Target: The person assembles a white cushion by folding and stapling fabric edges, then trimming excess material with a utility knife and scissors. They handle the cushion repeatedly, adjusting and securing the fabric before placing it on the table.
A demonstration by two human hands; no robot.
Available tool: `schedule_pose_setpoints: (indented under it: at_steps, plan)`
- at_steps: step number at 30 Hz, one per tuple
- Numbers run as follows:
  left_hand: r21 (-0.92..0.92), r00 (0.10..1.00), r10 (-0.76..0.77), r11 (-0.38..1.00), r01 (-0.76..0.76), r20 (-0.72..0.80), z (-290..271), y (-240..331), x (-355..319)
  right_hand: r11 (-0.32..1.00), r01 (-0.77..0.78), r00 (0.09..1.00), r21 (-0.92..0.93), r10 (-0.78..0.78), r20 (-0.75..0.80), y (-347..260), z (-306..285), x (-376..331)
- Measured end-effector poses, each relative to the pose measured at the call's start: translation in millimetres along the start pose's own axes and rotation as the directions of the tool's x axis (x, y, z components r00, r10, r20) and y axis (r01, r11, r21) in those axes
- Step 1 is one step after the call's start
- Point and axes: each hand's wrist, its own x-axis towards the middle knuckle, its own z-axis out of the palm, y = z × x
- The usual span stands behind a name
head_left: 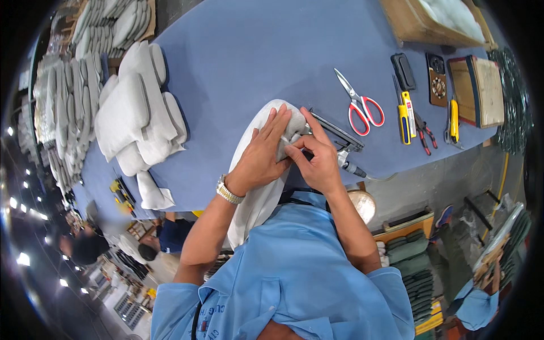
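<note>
A long, light grey fabric-covered pad (263, 201) with a rounded far end lies at the table's near edge, reaching back against my blue shirt. My left hand (258, 150) presses on it with the fingers stretched out together; a metal watch circles that wrist. From the right, my right hand (319, 158) pinches the pad's fabric edge between thumb and fingers, its index finger stretched toward the far end. Part of that edge is hidden behind the fingers. Just beyond the right hand, an air staple gun (343, 136) with a hose rests on the table.
Red-handled scissors (361, 107), a yellow screwdriver (406, 116), pliers (425, 133) and a yellow utility knife (453, 122) lie on the right of the blue table (243, 51). Grey pads (122, 107) are piled on the left. A cardboard box (419, 28) holds white stuffing.
</note>
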Motion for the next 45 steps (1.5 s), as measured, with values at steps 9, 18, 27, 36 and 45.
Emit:
schedule_pose_setpoints:
  at_steps: [9,18,27,36,45]
  plan:
    - [0.151,0.96,0.11,0.986,-0.072,-0.259,19.7,-1.0,-7.2,0.997,0.082,0.987,0.006,-0.08,-0.139,9.7,13.0,3.0]
    - [0.188,0.923,0.175,0.975,-0.115,-0.344,15.9,-5.9,-13.3,0.978,-0.015,0.988,0.209,0.047,-0.145,22.6,-0.1,-15.2]
    - [0.159,0.897,0.192,0.978,-0.138,-0.399,-11.2,-18.5,-15.7,0.713,0.064,0.996,-0.698,0.001,0.093,93.1,-11.9,-29.6]
    - [0.198,0.856,0.278,0.957,-0.211,-0.435,-17.9,-24.9,-20.5,0.984,-0.137,0.989,-0.11,0.129,-0.075,-0.5,-51.4,-6.1]
    - [0.157,0.829,0.321,0.947,-0.28,-0.458,-17.4,-29.5,-19.2,0.986,0.163,0.98,-0.038,-0.157,0.123,-45.6,-35.3,0.5]
